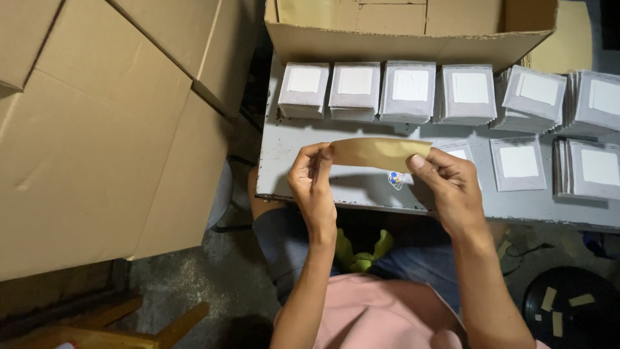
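A tan paper strip (380, 153) is stretched between both hands above the front of a grey table (361, 187). My left hand (314, 184) pinches its left end with thumb and fingers. The right end sits under the thumb of my right hand (450, 187). A row of stacked grey square pouches with white patches (409, 90) lines the table just beyond the strip. A small coloured sticker (397, 179) lies on the table below the strip.
An open cardboard box (413, 29) stands behind the pouches. Large flattened cardboard boxes (97, 129) lean at the left. More pouch stacks (594, 165) lie at the right. A dark round bin (571, 307) with paper scraps sits at lower right; wooden pieces (129, 323) lie lower left.
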